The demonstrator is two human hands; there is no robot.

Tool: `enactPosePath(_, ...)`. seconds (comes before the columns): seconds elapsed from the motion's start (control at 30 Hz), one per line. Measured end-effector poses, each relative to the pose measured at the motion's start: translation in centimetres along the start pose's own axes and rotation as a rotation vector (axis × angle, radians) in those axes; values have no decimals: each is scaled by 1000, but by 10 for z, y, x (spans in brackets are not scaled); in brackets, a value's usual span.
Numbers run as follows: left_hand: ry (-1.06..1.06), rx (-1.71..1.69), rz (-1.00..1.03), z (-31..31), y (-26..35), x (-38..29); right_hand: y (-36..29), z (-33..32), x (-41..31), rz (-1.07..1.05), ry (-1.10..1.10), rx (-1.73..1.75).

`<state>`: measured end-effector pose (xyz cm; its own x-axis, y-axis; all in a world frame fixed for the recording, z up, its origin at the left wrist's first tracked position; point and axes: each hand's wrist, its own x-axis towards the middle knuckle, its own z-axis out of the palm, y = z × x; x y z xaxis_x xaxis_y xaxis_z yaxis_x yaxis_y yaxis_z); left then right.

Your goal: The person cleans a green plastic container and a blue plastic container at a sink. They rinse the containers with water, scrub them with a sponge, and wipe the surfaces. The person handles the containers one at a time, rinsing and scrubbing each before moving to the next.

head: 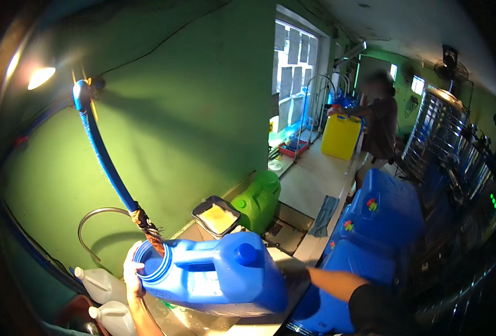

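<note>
A blue plastic water jug (206, 273) lies on its side before me, its wide threaded mouth facing left. At the rim of that mouth is my left hand (132, 269), with the thumb over the edge and the fingers around the outside. A blue hose-like tube (107, 161) runs down from the wall, and its frayed, rust-brown lower end (153, 239) reaches into the mouth. My right hand (296, 275) is in dark shadow by the jug's base; its fingers cannot be made out.
Behind the jug are a black tub (216, 216) with yellowish contents and a green jug (256, 201). White jugs (111, 317) stand lower left. Large blue containers (382, 214) line the right side. Farther back, a person (380, 122) handles a yellow container (341, 136) on the counter.
</note>
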<state>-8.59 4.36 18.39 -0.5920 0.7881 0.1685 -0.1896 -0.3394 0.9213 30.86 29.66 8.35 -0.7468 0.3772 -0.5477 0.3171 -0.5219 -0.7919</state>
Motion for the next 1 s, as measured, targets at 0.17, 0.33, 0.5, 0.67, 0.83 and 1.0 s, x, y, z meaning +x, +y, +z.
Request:
enactPosePath(0.17, 159, -209, -136, -17, 4, -12, 55, 22, -12, 166, -7, 185)
enactPosePath(0.33, 130, -358, 68, 57, 23, -57, 16, -22, -56, 133, 141, 192)
enactPosePath(0.5, 263, 16, -26, 41, 49, 8, 28, 14, -13, 130, 71, 199)
enactPosePath(0.67, 132, -10, 12, -26, 28, 34, 57, 38, -24, 220, 104, 337)
enactPosePath(0.83, 225, -243, 69, -10, -35, -6, -22, -25, -112, -64, 293, 332)
enactPosePath(1.0, 409, -439, -377, -8, -121, -43, -106, -5, -181, -371, 541, -219)
